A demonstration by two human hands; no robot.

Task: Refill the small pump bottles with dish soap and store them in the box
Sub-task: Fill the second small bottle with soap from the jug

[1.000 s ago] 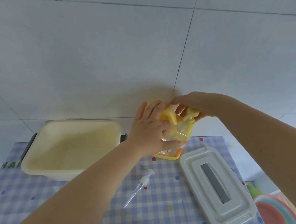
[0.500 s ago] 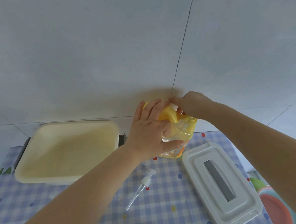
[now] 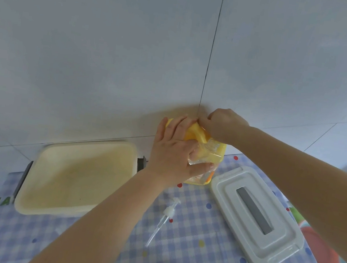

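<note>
While the left hand (image 3: 173,151) wraps around a small clear plastic bottle (image 3: 203,157), its thumb curls across the bottle's front and its fingers (image 3: 174,123) lie long and fairly straight against the yellow dish soap refill pouch (image 3: 196,134) behind. The right hand (image 3: 224,124) sits above, its fingers bunched tight and pinching the top of the pouch, which is tipped over the bottle's mouth. Both stand at the far edge of the desk (image 3: 196,255), close to the grey tiled wall (image 3: 111,57).

Compared with half a second ago, the right hand has closed into a tighter fist over the pouch top, and the left hand keeps the same hold on the bottle. The view has also dropped slightly, showing more of the desk.

A cream rectangular plastic box (image 3: 78,176) with dark grey side latches sits open at the left on the blue checked cloth; nothing shows inside it. Its white lid with a grey handle strip (image 3: 256,217) lies flat to the right, well apart from the box. Between them a white pump head with a clear tube (image 3: 163,216) lies on the cloth. How much soap is in the bottle cannot be told.
</note>
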